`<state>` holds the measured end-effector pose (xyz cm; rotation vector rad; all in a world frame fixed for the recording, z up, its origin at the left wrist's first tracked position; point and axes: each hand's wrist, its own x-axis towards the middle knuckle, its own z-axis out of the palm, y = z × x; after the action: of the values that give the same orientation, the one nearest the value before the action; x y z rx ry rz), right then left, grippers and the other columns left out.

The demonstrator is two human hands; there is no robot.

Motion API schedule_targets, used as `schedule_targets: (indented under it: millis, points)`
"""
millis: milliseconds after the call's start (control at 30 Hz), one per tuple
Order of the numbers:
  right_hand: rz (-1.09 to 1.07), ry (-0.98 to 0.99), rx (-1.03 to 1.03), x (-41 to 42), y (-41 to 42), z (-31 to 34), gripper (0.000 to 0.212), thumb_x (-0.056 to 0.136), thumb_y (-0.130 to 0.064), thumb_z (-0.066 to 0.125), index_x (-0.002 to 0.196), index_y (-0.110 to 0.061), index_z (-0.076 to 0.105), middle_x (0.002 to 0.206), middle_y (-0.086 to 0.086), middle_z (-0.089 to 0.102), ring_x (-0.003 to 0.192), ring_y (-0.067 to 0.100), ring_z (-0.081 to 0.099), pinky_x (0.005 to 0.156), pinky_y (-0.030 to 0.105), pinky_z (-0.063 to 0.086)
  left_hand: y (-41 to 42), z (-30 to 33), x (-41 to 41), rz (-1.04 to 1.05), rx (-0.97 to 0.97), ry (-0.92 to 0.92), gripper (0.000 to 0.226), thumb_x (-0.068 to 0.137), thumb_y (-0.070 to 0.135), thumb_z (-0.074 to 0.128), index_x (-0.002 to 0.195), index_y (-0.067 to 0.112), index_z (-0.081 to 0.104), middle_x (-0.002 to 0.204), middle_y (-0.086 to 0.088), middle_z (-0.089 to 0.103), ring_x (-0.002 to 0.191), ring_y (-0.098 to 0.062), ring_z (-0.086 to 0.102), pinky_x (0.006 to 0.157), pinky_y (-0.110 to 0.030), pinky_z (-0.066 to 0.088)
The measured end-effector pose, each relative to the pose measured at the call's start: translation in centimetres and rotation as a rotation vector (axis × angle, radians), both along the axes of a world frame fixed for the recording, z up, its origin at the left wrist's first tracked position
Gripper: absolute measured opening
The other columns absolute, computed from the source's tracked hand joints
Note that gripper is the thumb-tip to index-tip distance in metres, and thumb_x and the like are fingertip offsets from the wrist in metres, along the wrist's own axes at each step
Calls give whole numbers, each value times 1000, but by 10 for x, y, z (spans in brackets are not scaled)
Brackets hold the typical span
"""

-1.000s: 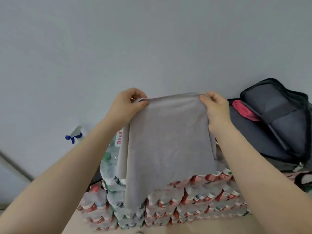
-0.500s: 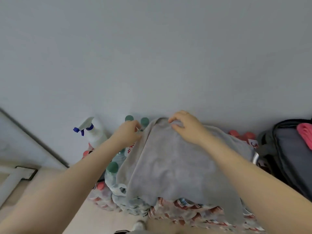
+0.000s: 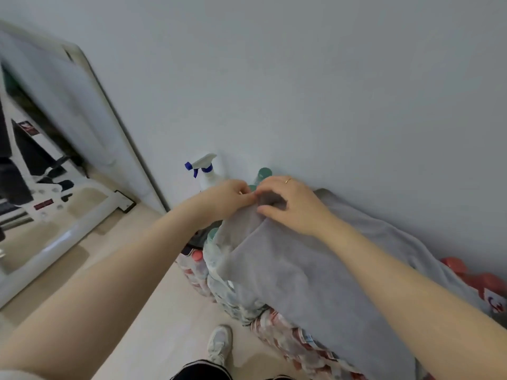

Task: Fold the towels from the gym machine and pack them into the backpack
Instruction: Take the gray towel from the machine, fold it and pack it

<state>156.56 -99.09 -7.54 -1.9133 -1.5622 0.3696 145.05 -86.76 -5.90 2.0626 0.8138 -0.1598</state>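
Head view: our left hand (image 3: 227,198) and right hand (image 3: 288,204) both pinch the grey towel (image 3: 301,270) at its far corner; it drapes over stacked bottle packs (image 3: 274,322), spreading toward us.

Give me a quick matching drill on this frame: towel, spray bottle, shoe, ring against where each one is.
Things:
1. towel
2. spray bottle
3. shoe
4. ring

Places:
A. on the floor, bottom centre
B. on a finger of the right hand
C. draped over the bottle packs
D. against the wall, behind the left hand

Pairs: 1-C, 2-D, 3-A, 4-B
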Motion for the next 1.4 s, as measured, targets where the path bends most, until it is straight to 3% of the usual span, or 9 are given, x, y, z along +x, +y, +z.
schedule_targets:
  millis: [167,333,533,700,800,933,1100,1267,1400]
  points:
    - [-25,-45,-79,5,6,2,58,77,-24,71,129,-23,46,130,-3,51,117,14,46,99,25,35,18,8,8,264,-507,-147,18,91,25,54,91,11,64,88,-8,66,78,-20,61,74,-32,50]
    - [-157,-253,0,12,26,-3,26,83,-15,62,108,-11,56,102,7,65,95,28,58,80,30,36,41,13,9,344,-870,-119,22,89,25,57,98,6,64,89,-9,67,77,-20,63,70,-30,54]
    - [-274,164,-29,25,55,4,13,90,-12,55,96,-11,66,90,-8,62,87,6,54,70,7,37,72,17,-14,-140,-351,-3,54,79,23,70,124,33,43,108,3,58,92,-11,61,66,-18,50]
    - [-444,262,-115,33,85,-6,17,91,-13,52,91,-5,67,92,3,64,86,13,54,74,25,38,102,22,-24,-300,-126,-63,57,76,8,67,115,44,45,106,4,51,85,-14,58,76,-21,48]
    - [-555,325,-111,33,98,-16,15,91,-12,51,84,-10,63,87,5,61,84,16,52,75,27,38,117,12,-17,-113,32,-221,8,85,16,59,91,20,62,92,4,61,77,-13,55,68,-18,41]
    - [-614,195,-164,28,101,-29,21,94,-14,46,98,-4,63,101,12,65,95,25,58,71,25,36,135,-28,1,203,-8,-149,33,93,35,45,73,8,47,68,-10,38,61,-21,35,57,-28,29]
    - [-619,-23,-221,20,68,-34,28,92,-11,47,118,-5,57,123,13,56,114,28,51,97,31,38,133,-72,14,524,-368,-23,23,92,25,49,85,4,54,71,-5,47,60,-19,46,53,-25,45]
    - [-663,-165,-279,18,4,-34,31,90,-10,50,121,-7,55,126,13,55,116,30,50,102,37,37,99,-69,38,136,115,-178,39,89,6,43,128,8,45,132,-10,45,111,-27,49,90,-33,39]
    - [-824,-196,-294,20,-61,-31,32,91,-7,48,122,-3,54,127,16,54,118,33,50,102,38,36,35,-43,62,-370,243,-389,28,87,7,46,112,7,59,120,-11,54,110,-26,50,85,-18,31]
